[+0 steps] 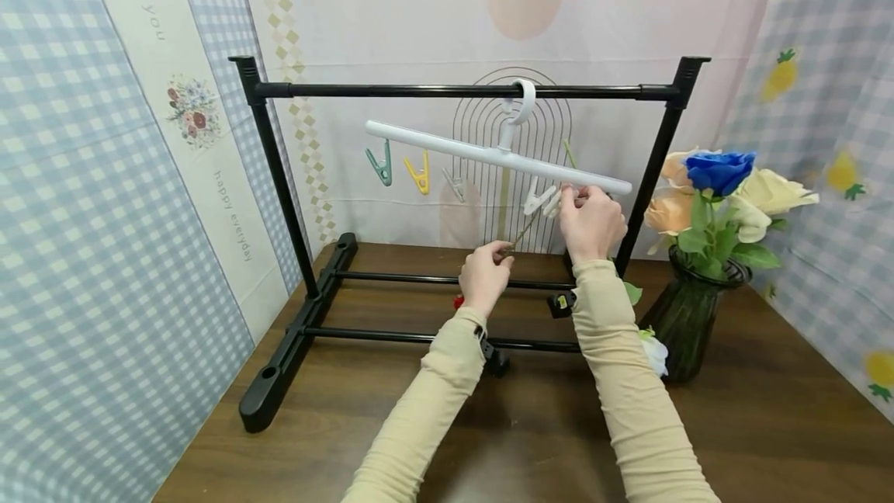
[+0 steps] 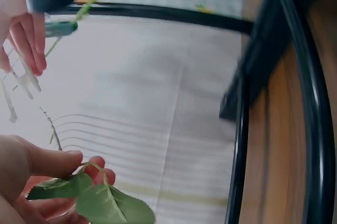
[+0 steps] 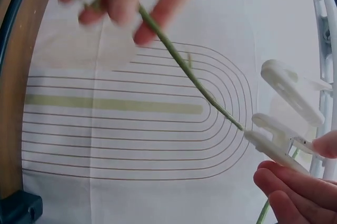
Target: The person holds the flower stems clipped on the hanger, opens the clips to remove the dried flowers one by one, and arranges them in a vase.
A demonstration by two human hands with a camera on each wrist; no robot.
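Observation:
My left hand [image 1: 484, 276] pinches a thin green flower stem [image 3: 184, 66], with leaves [image 2: 116, 203] close to the fingers. A bit of red bloom [image 1: 458, 302] shows below that hand, mostly hidden behind it. At the low right end of a white hanger [image 1: 482, 154], my right hand [image 1: 594, 223] pinches a white clip [image 3: 276, 149] between thumb and fingers. The upper end of the stem is right at this clip's tip in the right wrist view. Beside it hangs a second white clip [image 3: 292, 91]. The hanger tilts down to the right.
The hanger's hook [image 1: 524, 103] sits over the bar of a black rack [image 1: 391, 91]. Green [image 1: 381, 165], yellow [image 1: 419, 174] and pale clips hang leftward. A white flower [image 1: 654, 352] hangs behind my right sleeve. A dark glass vase [image 1: 687, 332] of roses stands right.

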